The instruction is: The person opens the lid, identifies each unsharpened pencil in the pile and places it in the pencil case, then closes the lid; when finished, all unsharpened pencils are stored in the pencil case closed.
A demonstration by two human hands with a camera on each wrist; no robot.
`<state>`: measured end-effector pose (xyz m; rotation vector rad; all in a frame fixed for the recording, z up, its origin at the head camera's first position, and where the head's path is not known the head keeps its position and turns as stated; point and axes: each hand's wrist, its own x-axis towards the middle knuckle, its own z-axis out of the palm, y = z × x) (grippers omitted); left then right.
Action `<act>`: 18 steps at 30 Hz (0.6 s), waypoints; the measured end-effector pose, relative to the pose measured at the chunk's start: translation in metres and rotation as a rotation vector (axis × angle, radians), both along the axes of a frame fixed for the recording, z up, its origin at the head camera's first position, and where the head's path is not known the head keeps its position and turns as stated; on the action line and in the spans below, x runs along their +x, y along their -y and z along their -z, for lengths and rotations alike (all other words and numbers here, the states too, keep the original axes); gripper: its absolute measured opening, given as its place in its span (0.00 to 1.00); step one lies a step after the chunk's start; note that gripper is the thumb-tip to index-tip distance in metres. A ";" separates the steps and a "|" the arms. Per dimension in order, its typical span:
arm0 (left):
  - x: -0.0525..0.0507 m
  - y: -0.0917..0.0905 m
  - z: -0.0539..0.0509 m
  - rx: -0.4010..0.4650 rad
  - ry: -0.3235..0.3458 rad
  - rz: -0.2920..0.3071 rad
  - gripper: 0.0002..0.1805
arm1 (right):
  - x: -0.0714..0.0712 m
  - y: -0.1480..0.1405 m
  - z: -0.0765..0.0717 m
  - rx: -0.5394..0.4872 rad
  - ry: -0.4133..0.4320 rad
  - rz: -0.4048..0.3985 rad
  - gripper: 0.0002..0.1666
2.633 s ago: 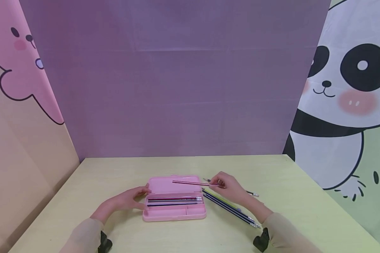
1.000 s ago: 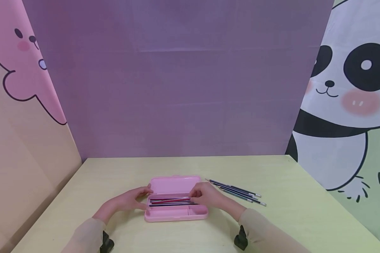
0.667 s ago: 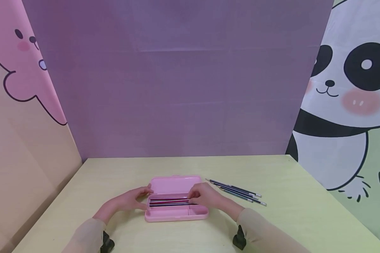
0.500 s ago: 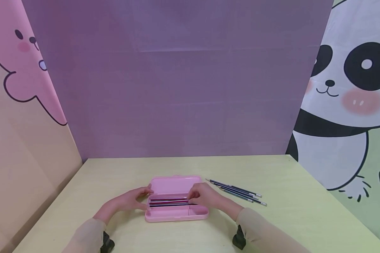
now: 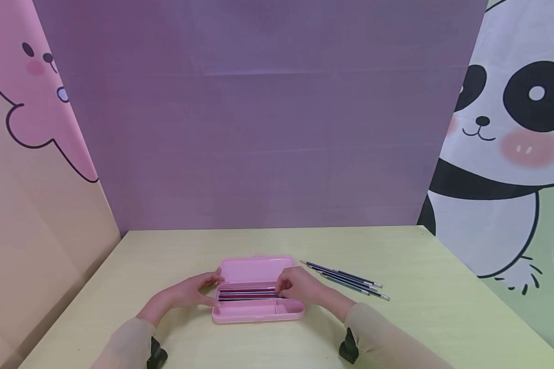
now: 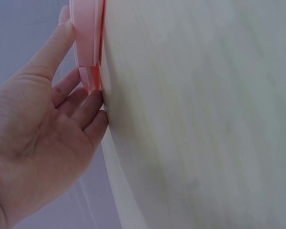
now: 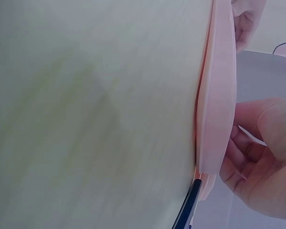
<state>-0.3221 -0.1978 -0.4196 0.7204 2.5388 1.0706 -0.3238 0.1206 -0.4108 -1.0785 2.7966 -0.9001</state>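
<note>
Pink case (image 5: 243,310) between half-curled hands (image 5: 189,292) (image 5: 300,285)

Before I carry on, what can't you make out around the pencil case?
Right ends of the pencils inside: head view, hidden behind the right hand.
What the right fingers pinch, if anything: right wrist view, tips hidden behind the case.
Exact count inside: head view, too small.
Rest of the case: left wrist view, cut off by the top edge.
Full length of the loose pencils: right wrist view, cut off by the bottom edge.
</note>
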 end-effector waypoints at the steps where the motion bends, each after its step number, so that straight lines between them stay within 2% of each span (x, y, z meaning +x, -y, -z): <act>1: 0.000 0.000 0.000 0.000 -0.001 0.001 0.37 | 0.000 0.000 0.000 -0.001 0.001 0.003 0.04; 8: 0.000 -0.001 -0.001 -0.002 -0.007 0.003 0.37 | 0.002 0.000 -0.001 -0.011 -0.005 0.028 0.06; 18: 0.000 -0.002 -0.001 -0.013 -0.013 -0.004 0.37 | -0.002 -0.003 -0.003 0.000 0.006 0.054 0.02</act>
